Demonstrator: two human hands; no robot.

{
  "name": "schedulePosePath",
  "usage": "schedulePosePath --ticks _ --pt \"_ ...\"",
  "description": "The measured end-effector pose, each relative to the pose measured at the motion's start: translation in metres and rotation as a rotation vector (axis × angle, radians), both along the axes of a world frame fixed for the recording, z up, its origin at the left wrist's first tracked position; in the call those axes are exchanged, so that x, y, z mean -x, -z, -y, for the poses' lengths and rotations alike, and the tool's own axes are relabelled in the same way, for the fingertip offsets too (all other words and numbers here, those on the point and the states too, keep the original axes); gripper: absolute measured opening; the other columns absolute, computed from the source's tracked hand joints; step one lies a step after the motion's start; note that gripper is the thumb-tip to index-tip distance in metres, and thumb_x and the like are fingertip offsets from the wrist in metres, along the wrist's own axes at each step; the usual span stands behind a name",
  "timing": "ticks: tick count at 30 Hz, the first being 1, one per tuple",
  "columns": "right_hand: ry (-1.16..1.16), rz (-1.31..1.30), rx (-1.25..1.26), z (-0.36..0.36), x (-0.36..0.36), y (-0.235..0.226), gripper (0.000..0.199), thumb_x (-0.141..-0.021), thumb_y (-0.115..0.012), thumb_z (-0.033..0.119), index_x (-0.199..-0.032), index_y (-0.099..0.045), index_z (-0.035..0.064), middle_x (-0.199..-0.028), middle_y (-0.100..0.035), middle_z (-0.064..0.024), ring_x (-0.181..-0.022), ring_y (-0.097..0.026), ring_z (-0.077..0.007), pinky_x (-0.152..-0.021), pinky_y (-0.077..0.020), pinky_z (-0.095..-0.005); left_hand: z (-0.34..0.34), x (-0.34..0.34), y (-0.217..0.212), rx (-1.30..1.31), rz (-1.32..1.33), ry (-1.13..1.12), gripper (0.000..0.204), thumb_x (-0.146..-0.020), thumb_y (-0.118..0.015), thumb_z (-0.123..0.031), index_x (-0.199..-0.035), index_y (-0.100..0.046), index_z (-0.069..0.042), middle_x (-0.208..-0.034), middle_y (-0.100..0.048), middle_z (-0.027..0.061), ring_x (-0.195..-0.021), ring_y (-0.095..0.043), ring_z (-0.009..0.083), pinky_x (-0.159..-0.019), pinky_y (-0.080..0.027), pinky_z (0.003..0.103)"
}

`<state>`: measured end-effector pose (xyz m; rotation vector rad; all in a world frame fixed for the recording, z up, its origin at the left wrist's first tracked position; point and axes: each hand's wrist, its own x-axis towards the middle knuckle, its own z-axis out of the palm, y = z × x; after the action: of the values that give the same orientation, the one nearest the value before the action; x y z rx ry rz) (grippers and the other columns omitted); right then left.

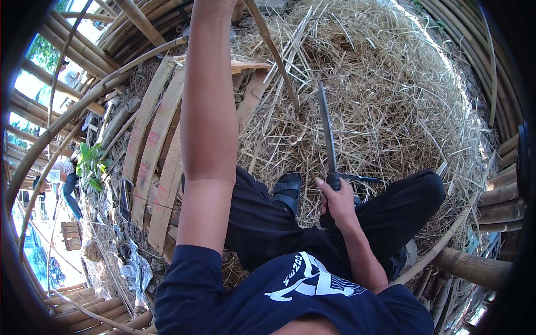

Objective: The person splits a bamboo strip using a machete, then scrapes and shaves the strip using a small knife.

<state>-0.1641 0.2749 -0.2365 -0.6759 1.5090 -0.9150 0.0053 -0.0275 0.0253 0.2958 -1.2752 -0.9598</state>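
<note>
My right hand (pixel 339 202) is closed round the dark handle of a machete (pixel 327 128), its long blade pointing away from me over the straw. Stretched far forward, my left arm (pixel 209 123) runs out through the top edge, so the left hand's fingers are cut off. Close to the left wrist a bamboo strip (pixel 273 56) slants down to the straw; whether the left hand touches it cannot be seen. Just beyond the right hand lies a thin black object (pixel 362 178), partly hidden by that hand.
Dry straw (pixel 385 100) covers the ground before my crouched legs. A wooden slatted pallet (pixel 146 151) lies beside my left arm. Bamboo pole walls (pixel 466 44) curve round both sides, and a thick bamboo pole (pixel 474 268) juts in at right. Beyond the left wall stands a person (pixel 68 187).
</note>
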Motion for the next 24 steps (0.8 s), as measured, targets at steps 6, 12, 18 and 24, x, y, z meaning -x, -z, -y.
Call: schedulePosePath --ticks 6,12,18,24 --pt "0.165 0.078 0.338 0.052 -0.015 -0.026 0.016 -0.087 -0.061 0.008 -0.079 -0.048 0.0018 -0.052 -0.050 -0.0016 -0.038 -0.049 -0.0096 -0.036 -0.0390 -0.0258 -0.003 0.009 0.003 -0.007 -0.020 0.045 0.054 -0.094 -0.044 -0.059 -0.061 -0.030 -0.019 -0.047 -0.021 -0.0065 -0.036 -0.018 0.0064 -0.034 -0.012 0.025" --pt "0.074 -0.112 0.281 0.082 -0.040 0.070 0.015 -0.080 -0.061 0.012 -0.074 -0.052 0.0004 -0.055 -0.055 -0.0071 -0.044 -0.056 -0.0168 -0.044 -0.0449 -0.0329 -0.005 0.018 0.003 0.025 -0.014 0.070 0.052 -0.096 -0.043 -0.057 -0.062 -0.032 -0.019 -0.047 -0.021 -0.0064 -0.036 -0.018 0.0064 -0.034 -0.013 0.025" --pt "-0.069 -0.331 0.111 0.076 -0.038 0.095 0.018 -0.078 -0.060 0.013 -0.068 -0.053 0.0001 -0.051 -0.054 -0.0055 -0.043 -0.057 -0.0154 -0.043 -0.0451 -0.0311 -0.002 0.008 0.006 0.011 -0.002 0.015 0.053 -0.095 -0.041 -0.059 -0.062 -0.030 -0.019 -0.047 -0.022 -0.0060 -0.036 -0.020 0.0063 -0.034 -0.014 0.024" --pt "-0.056 -0.279 0.127 0.081 -0.040 0.050 0.019 -0.076 -0.061 0.015 -0.070 -0.052 -0.0009 -0.052 -0.054 -0.0079 -0.044 -0.055 -0.0174 -0.047 -0.0443 -0.0331 -0.003 0.003 0.009 0.046 0.050 0.073 0.057 -0.094 -0.039 -0.062 -0.060 -0.028 -0.018 -0.047 -0.021 -0.0063 -0.036 -0.019 0.0062 -0.034 -0.014 0.024"
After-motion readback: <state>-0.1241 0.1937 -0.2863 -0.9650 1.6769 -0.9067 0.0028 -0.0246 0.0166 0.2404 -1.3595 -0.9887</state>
